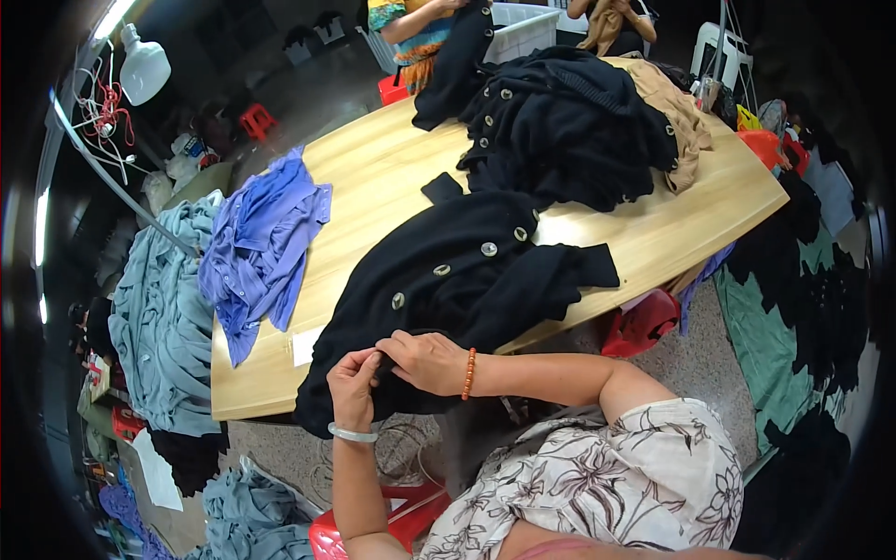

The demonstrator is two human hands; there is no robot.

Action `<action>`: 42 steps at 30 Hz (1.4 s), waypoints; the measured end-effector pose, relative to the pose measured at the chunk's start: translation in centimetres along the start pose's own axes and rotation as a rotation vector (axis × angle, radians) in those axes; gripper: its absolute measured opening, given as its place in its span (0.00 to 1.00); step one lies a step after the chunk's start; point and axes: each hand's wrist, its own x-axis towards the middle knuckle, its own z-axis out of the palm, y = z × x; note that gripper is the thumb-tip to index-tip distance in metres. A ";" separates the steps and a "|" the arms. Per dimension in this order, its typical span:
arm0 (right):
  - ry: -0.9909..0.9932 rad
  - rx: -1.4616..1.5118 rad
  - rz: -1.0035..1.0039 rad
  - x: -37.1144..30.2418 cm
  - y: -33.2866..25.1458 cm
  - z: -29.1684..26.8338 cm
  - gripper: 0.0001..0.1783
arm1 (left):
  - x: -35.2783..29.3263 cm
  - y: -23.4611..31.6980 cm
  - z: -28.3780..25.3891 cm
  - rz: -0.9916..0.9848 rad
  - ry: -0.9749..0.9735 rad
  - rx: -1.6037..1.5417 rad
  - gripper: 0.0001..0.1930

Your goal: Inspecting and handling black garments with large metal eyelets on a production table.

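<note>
A black knit cardigan (420, 252) with a row of large shiny buttons lies spread over the near edge of the table, its sleeves folded out to the right. My left hand (353, 385), with a pale bangle at the wrist, pinches the cardigan's lower edge. Close against it, my right hand (425, 362), wearing an orange bead bracelet, grips the same edge with its fingertips. The fingers of both hands nearly meet, and the bit of fabric between them is mostly hidden.
On the wooden table (364, 159) are a heap of black cardigans (569, 121), a tan garment (686, 121) and a purple shirt (266, 233). Pale blue-green clothes (163, 317) hang over its left edge. Across the table, a person (420, 37) handles a black garment. A red stool (411, 518) stands below me.
</note>
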 end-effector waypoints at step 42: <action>-0.283 -0.044 0.143 -0.7 2.0 -4.4 0.14 | -1.4 0.7 -1.1 0.461 0.116 0.781 0.05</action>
